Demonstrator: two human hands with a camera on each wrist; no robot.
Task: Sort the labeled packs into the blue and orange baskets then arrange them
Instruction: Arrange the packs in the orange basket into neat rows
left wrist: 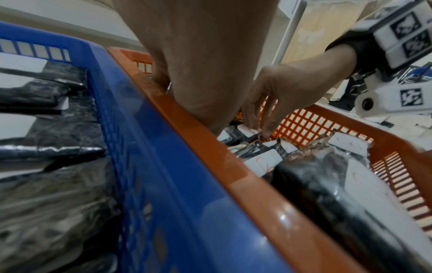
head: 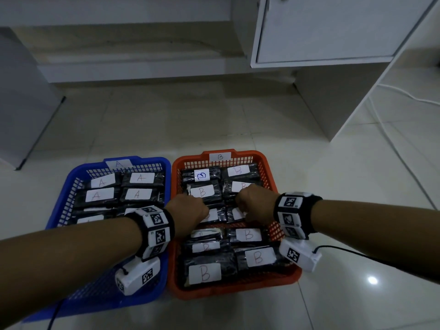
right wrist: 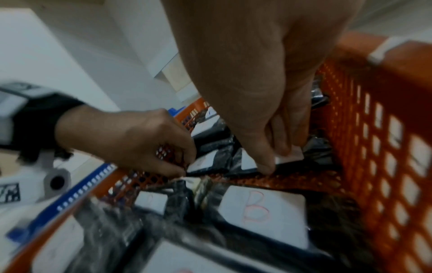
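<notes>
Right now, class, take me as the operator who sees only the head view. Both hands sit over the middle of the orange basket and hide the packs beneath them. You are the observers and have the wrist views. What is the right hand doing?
Observer: In the right wrist view, the right hand pinches the near edge of a labelled pack, thumb in front and fingers on its white label.
Operator: And the left?
Observer: The left hand grips the near edge of the neighbouring pack with curled fingers.
Operator: What lies just in front of those two?
Observer: Bare mesh of the orange basket shows there, before the next row.
</notes>
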